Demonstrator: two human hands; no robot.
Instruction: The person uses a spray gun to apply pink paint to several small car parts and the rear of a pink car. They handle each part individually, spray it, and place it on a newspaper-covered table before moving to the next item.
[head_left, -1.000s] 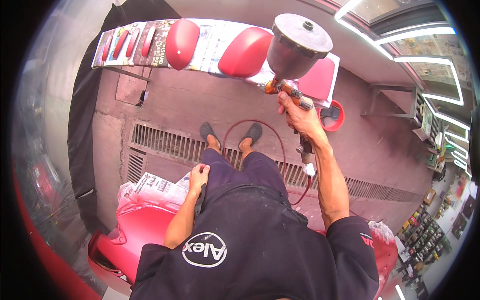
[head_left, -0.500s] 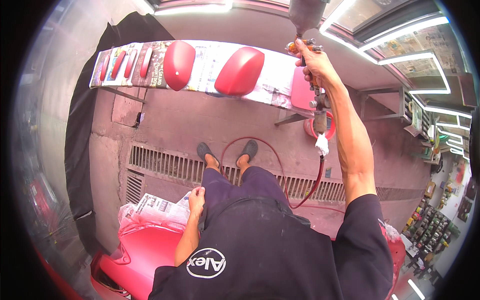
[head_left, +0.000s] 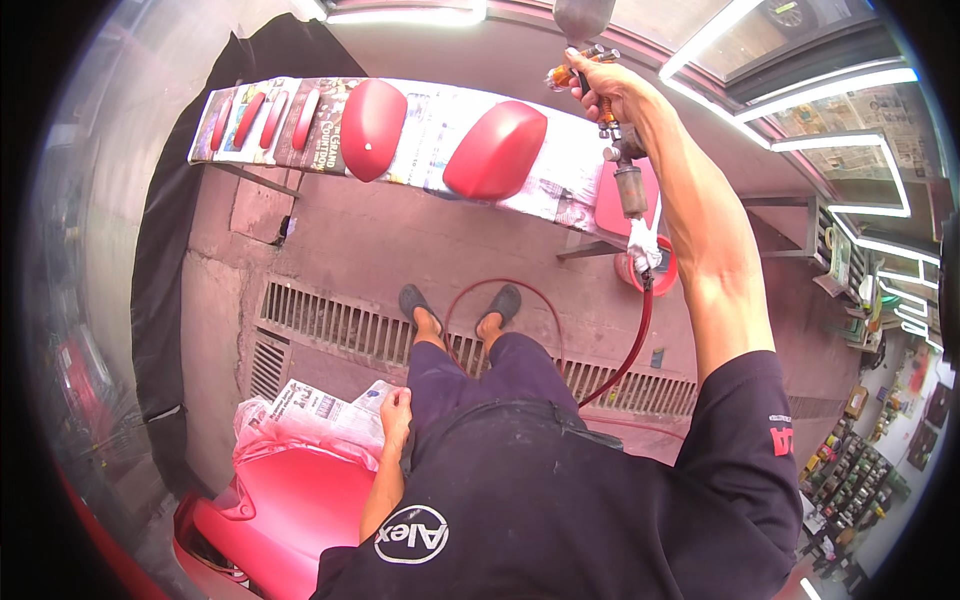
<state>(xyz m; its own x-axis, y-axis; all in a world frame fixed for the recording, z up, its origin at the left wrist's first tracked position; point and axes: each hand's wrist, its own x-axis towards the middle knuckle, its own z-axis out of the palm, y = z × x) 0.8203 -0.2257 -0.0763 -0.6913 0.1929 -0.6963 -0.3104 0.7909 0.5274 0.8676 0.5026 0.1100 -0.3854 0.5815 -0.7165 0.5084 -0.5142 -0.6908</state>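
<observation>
My right hand (head_left: 608,82), arm stretched forward, grips a paint spray gun (head_left: 562,77) with orange parts and a grey cup (head_left: 583,20) on top. Below its handle hang a metal filter (head_left: 630,190), a white rag (head_left: 643,243) and a red air hose (head_left: 643,330). The gun is just past the right end of a paper-covered bench (head_left: 425,110). On it lie two red mirror-cover-like shells (head_left: 374,130) (head_left: 497,150), several slim red handle-like pieces (head_left: 246,122) and a pink-red flat panel (head_left: 612,200). My left hand (head_left: 396,408) hangs by my thigh, fingers curled, nothing visible in them.
A large red body panel (head_left: 300,510), topped by newspaper (head_left: 320,410) and plastic, stands at my left. The hose loops on the floor around my feet, near a drain grate (head_left: 330,322). A red bucket (head_left: 662,270) is under the bench's right end. Black sheeting (head_left: 160,330) hangs at left.
My right hand and the spray gun have moved slightly left and farther forward, the hose and rag following. My view has shifted a little; my left hand stays by my thigh.
</observation>
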